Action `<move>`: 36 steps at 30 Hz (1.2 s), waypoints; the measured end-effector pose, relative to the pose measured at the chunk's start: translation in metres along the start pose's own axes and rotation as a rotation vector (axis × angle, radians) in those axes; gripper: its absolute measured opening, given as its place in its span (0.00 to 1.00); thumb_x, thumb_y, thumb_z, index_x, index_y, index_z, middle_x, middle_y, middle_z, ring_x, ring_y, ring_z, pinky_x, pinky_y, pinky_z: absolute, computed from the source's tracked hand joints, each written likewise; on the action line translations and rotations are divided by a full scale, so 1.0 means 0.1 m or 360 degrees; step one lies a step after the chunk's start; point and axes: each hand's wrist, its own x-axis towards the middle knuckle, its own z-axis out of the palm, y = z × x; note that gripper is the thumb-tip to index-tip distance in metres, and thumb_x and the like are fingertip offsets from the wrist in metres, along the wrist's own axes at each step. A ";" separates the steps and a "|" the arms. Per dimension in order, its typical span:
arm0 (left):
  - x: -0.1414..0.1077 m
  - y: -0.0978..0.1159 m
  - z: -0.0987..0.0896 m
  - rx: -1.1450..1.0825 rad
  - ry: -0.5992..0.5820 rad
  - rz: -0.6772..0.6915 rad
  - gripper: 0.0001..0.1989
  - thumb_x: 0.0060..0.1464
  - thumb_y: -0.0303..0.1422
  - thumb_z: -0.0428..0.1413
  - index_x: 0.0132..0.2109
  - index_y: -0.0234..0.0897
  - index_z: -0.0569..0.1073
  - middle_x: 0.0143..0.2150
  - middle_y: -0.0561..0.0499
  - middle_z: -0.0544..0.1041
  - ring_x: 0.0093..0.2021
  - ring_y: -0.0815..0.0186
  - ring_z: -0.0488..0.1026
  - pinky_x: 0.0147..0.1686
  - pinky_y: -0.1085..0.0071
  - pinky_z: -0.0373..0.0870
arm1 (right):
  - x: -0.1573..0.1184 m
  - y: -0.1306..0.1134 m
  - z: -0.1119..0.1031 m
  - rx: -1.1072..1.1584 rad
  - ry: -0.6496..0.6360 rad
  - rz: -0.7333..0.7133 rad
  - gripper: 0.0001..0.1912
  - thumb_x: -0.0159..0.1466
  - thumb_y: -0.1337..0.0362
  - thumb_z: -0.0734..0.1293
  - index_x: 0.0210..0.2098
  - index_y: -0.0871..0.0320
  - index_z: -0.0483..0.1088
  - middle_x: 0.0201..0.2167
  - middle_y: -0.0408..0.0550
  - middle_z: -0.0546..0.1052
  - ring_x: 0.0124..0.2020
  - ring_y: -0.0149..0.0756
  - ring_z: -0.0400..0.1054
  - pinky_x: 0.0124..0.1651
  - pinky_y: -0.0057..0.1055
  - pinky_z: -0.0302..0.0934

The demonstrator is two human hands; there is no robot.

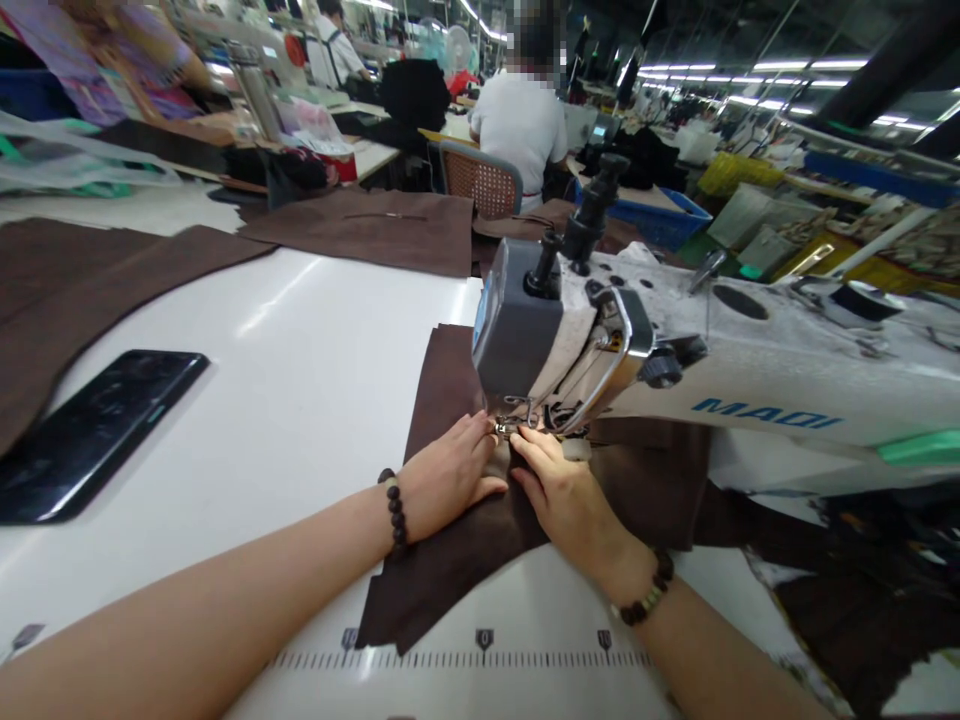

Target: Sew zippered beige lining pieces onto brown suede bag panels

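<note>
A dark brown fabric piece (465, 575) lies under the head of a sewing machine (525, 320), reaching out on both sides of the needle area. My left hand (450, 475) rests flat on the cloth, fingertips just left of the presser foot (504, 428). To the right of the foot, my right hand (566, 490) lies on the same cloth with fingers stretched forward. Both hands press the fabric from above, and neither grips it. The needle tip is too small to make out.
A black phone (105, 430) lies at the left on the white table (322, 380). More brown fabric pieces (375, 225) lie along the back and left. A ruler scale (450, 660) marks the front edge. Beyond, a person in white (517, 125) sits near a blue crate (667, 220).
</note>
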 end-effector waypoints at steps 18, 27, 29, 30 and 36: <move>0.03 -0.07 0.04 -0.0046 -0.0029 -0.0018 0.22 0.54 0.39 0.54 0.46 0.22 0.66 0.48 0.34 0.70 0.54 0.55 0.63 0.53 0.62 0.63 | 0.03 0.03 0.06 -0.0011 0.0049 0.0037 0.17 0.64 0.67 0.56 0.51 0.58 0.62 0.52 0.51 0.67 0.53 0.40 0.61 0.58 0.49 0.52; 0.05 -0.11 0.06 -0.0086 0.0005 -0.0007 0.24 0.54 0.39 0.54 0.50 0.21 0.64 0.50 0.34 0.68 0.56 0.55 0.62 0.54 0.61 0.62 | 0.06 0.03 0.05 -0.0025 0.0069 0.0046 0.17 0.64 0.66 0.56 0.52 0.58 0.62 0.50 0.51 0.69 0.50 0.39 0.63 0.56 0.48 0.55; 0.05 -0.11 0.06 -0.0097 0.0008 -0.0006 0.24 0.55 0.39 0.53 0.51 0.22 0.63 0.50 0.34 0.68 0.56 0.56 0.62 0.54 0.61 0.62 | 0.06 0.03 0.04 -0.0031 0.0076 0.0046 0.16 0.64 0.66 0.56 0.51 0.58 0.62 0.50 0.51 0.69 0.49 0.39 0.64 0.55 0.48 0.55; 0.06 -0.11 0.06 -0.0101 0.0005 -0.0011 0.23 0.55 0.39 0.53 0.51 0.23 0.63 0.50 0.35 0.68 0.55 0.56 0.62 0.54 0.61 0.62 | 0.07 0.03 0.05 -0.0028 0.0075 0.0047 0.16 0.64 0.66 0.56 0.51 0.58 0.62 0.49 0.51 0.69 0.49 0.39 0.64 0.55 0.47 0.56; 0.08 -0.13 0.04 -0.0115 0.0018 -0.0039 0.22 0.53 0.38 0.55 0.49 0.24 0.64 0.49 0.36 0.68 0.53 0.57 0.64 0.52 0.63 0.64 | 0.07 0.03 0.07 -0.0069 0.0094 0.0055 0.16 0.65 0.65 0.55 0.51 0.58 0.62 0.47 0.52 0.70 0.50 0.40 0.63 0.55 0.47 0.55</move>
